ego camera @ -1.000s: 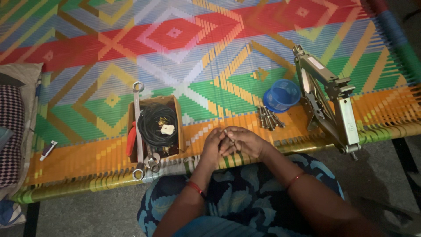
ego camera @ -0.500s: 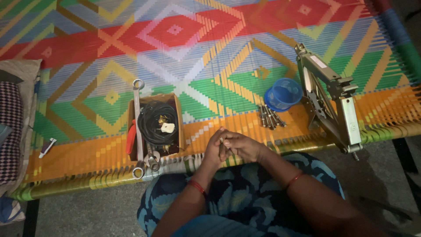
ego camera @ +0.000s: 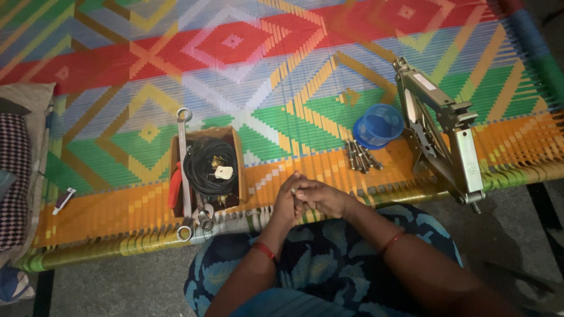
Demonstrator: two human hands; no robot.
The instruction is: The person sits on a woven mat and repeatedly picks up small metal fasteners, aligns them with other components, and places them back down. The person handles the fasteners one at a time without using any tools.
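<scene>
My left hand [ego camera: 285, 202] and my right hand [ego camera: 322, 196] meet at the front edge of a bright woven cot [ego camera: 282, 76], fingers closed together around a small metal piece [ego camera: 294, 190], probably a bolt. Most of it is hidden by my fingers. A row of several metal bolts [ego camera: 362, 157] lies on the orange band to the right of my hands. Behind them sits a small blue plastic bowl [ego camera: 379, 125]. A grey metal scissor jack [ego camera: 442, 138] stands farther right.
Left of my hands a cardboard box [ego camera: 205, 167] holds a coiled black cable, a red-handled tool and small parts. A long ring spanner [ego camera: 184, 170] lies along its left side. A small white tube [ego camera: 63, 200] and folded cloths [ego camera: 20, 164] are at far left.
My hands shifted a little against each other around the small metal piece. Nothing else on the cot moved.
</scene>
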